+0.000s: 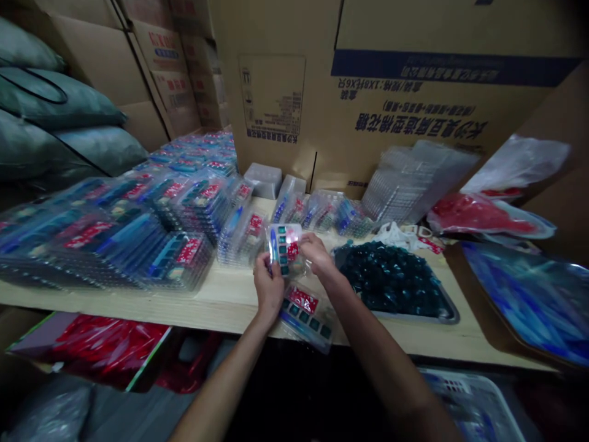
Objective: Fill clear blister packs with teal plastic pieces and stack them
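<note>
Upright above the wooden table, a clear plastic blister pack (281, 248) is held between my two hands. It contains a blue stick-like piece, a column of dark teal squares and a red-and-white patterned packet. My left hand (268, 282) grips its lower left side, thumb in front. My right hand (316, 250) is closed at its right edge; the fingertips are partly hidden. Below them, another filled pack (306, 316) lies at the table's front edge. To the right of my right hand sits a tray of dark teal glossy pieces (391, 276).
Stacks of filled packs (87, 239) crowd the left side. Filled packs (317, 212) stand at the back, beside nested clear trays (409, 184). A large cardboard box (294, 80) backs the table (234, 294). At right, a carton holds blue items (529, 294); red bags (110, 344) sit below left.
</note>
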`<state>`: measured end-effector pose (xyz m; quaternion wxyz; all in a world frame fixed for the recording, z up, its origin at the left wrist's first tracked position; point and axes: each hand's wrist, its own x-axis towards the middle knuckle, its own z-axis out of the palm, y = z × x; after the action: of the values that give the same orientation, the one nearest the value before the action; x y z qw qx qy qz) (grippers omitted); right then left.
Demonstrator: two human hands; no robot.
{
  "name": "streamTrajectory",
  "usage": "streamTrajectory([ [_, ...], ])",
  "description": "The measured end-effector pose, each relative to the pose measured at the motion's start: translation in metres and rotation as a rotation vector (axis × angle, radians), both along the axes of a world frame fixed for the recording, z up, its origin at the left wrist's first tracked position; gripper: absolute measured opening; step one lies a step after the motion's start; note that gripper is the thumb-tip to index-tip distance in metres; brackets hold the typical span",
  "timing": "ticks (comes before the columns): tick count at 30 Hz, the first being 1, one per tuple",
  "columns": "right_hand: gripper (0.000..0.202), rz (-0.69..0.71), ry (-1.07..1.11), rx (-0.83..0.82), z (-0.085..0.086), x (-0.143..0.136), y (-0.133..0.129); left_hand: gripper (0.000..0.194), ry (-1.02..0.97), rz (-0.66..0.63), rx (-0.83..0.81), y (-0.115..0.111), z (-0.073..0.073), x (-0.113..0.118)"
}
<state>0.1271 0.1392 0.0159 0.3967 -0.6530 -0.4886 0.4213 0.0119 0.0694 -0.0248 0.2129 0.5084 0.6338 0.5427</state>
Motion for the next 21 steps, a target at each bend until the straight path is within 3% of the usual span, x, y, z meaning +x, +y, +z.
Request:
streamTrajectory([
  [5,0.032,0.105,0.044,0.094,0.025,0.031,-0.016,0.057,-0.340,-0.223,-0.003,-0.020,0.034,0.011],
  [8,0.034,0.272,-0.109,0.238,0.033,0.055,-0.033,0.053,-0.464,-0.320,-0.115,-0.048,0.045,0.014],
  [10,0.037,0.408,-0.243,0.333,0.028,0.068,-0.052,0.050,-0.510,-0.361,-0.210,-0.074,0.042,0.014],
  [13,0.040,0.528,-0.428,0.328,0.006,0.077,-0.085,0.043,-0.447,-0.427,-0.383,-0.110,0.023,0.010],
  [16,0.043,0.539,-0.628,0.212,-0.018,0.076,-0.113,0.038,-0.186,-0.407,-0.498,-0.131,0.003,0.002],
  [18,0.045,0.545,-0.759,0.164,-0.028,0.072,-0.126,0.038,-0.072,-0.361,-0.525,-0.138,-0.003,-0.001],
  [21,0.047,0.493,-0.921,0.097,-0.035,0.060,-0.139,0.046,-0.137,-0.305,-0.534,-0.146,-0.002,0.004],
])
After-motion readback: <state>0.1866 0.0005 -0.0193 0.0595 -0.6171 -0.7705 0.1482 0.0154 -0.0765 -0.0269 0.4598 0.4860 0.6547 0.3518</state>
